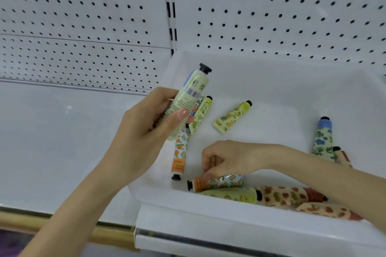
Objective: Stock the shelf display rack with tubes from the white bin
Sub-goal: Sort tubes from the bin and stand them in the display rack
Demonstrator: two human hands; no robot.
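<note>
Behind, white pegboard (83,16) at 12 o'clock, white shelf (52,142) at 9 o'clock, and on that shelf, from centre out to 3 o'clock, the white bin (261,81) with loose tubes scattered inside. Above the bin's 9 o'clock corner, left hand (144,131) wrapped around a pale green tube (190,94), black cap up toward 1 o'clock, barcode facing the camera. Down at 5 o'clock, against the bin's near wall, an orange-shouldered tube (219,182) lying flat, long axis running 9 to 3, cap toward 9. Directly over it, right hand (227,158), wrist bent, forearm in from 4 o'clock, fingers curled down onto the tube's body, seemingly pinching it, not yet lifted clear. Plainly the nearer hand for this pick; probably a straight lift upward next.
</note>
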